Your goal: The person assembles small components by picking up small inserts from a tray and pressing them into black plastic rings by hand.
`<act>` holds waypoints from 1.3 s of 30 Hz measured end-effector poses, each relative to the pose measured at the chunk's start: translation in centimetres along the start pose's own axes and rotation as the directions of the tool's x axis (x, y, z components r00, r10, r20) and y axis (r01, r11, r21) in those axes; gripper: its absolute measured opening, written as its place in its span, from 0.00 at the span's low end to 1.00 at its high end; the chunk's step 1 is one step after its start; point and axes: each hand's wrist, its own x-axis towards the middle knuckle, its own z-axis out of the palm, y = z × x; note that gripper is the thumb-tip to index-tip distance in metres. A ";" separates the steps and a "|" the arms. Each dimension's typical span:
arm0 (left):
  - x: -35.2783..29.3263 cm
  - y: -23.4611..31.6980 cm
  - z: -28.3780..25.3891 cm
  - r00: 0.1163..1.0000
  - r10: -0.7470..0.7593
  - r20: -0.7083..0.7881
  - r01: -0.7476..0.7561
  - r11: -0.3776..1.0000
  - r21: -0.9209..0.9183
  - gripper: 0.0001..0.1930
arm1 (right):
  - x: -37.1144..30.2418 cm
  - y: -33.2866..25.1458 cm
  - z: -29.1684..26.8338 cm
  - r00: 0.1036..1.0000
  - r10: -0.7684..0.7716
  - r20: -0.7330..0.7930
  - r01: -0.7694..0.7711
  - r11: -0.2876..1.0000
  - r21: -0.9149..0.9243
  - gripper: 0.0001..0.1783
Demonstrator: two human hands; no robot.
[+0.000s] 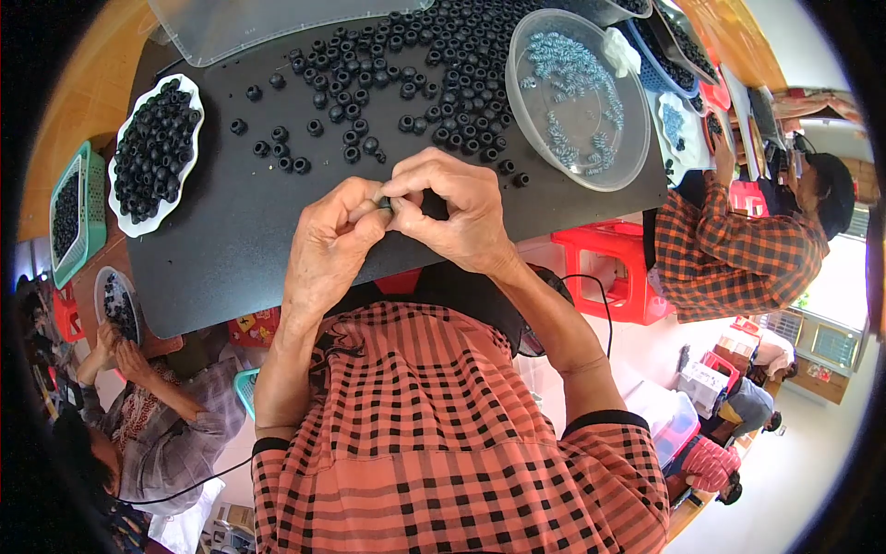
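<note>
Over the near part of the dark table, my left hand (332, 226) and my right hand (449, 205) meet with fingertips pinched together. Between them only a small dark sliver shows; the fingers hide its kind. Just beyond my hands lie many small round black pieces (355, 111), each with a hole, loose on the table. To the left, a white scalloped plate (193, 88) is heaped with the same black pieces. On the right stands a clear round tub (637, 152) holding small pale blue pieces (565, 69) that look like coils.
A crumpled white cloth (622, 53) hangs on the tub's rim. Left of the table is a green basket (90, 198) of black pieces. One person (748, 235) works at the right, another (180, 420) at the left over a bowl. A red stool (604, 268) stands right of me.
</note>
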 end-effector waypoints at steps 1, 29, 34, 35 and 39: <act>-0.1 0.1 0.0 1.000 -0.008 -0.004 0.008 1.000 -0.006 0.04 | 0.0 0.0 0.0 1.000 0.000 0.000 0.000 1.000 0.000 0.12; 0.6 -0.4 -1.5 0.987 -0.069 0.149 0.107 0.957 -0.268 0.04 | 0.0 -0.3 0.6 0.997 -0.074 0.030 0.078 0.982 -0.173 0.21; 0.6 -1.0 -1.3 0.990 -0.059 0.129 0.098 0.944 -0.314 0.05 | 0.1 -0.5 0.7 0.994 -0.103 0.022 0.106 0.973 -0.207 0.20; 0.6 -1.1 -1.3 0.990 -0.034 0.135 0.078 0.940 -0.331 0.05 | 0.1 -0.5 0.7 0.993 -0.114 0.018 0.116 0.971 -0.209 0.20; 0.6 -0.8 -1.0 0.990 -0.090 0.106 0.122 0.927 -0.354 0.06 | 0.2 -0.2 0.7 0.982 -0.187 0.030 0.188 0.948 -0.258 0.19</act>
